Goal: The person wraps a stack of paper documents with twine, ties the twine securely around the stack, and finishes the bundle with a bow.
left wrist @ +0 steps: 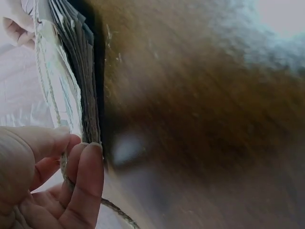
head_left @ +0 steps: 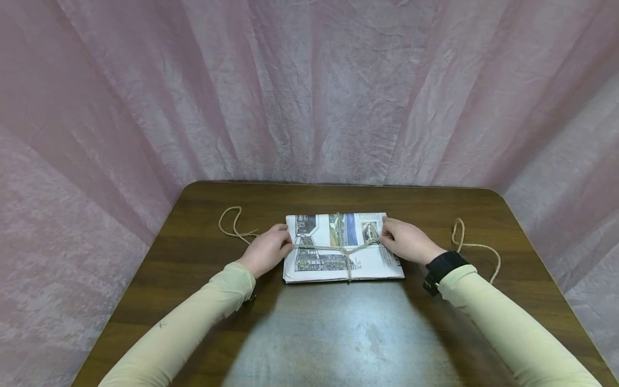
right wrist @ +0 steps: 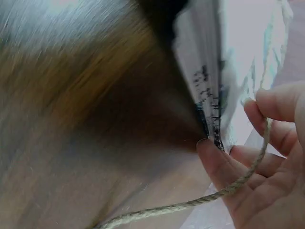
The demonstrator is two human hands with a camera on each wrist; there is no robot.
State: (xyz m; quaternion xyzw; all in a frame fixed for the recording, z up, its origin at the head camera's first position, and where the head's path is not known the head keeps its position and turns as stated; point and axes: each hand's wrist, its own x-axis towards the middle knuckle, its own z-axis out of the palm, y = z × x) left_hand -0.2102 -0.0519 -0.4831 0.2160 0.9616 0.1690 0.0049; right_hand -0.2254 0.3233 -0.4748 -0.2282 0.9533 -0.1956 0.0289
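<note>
A flat stack of folded newspapers [head_left: 309, 273] lies on the table, with twine [head_left: 349, 266] running across it both ways and crossing near the middle. At its left edge my left hand [head_left: 268, 250] pinches the twine between thumb and forefinger; in the left wrist view other fingertips [left wrist: 95, 149] touch the stack's side. My right hand [head_left: 408, 240] pinches the other stretch of twine [right wrist: 250, 171] at the right edge, and a finger touches the paper corner. Loose twine ends trail outward from both hands onto the table.
The brown wooden table [head_left: 338, 333] has rounded far corners. A pink curtain [head_left: 309, 97] hangs behind it and on both sides. One loose twine end [head_left: 234, 220] loops at the left, another [head_left: 479, 246] at the right. A black band [head_left: 446, 264] circles the right wrist.
</note>
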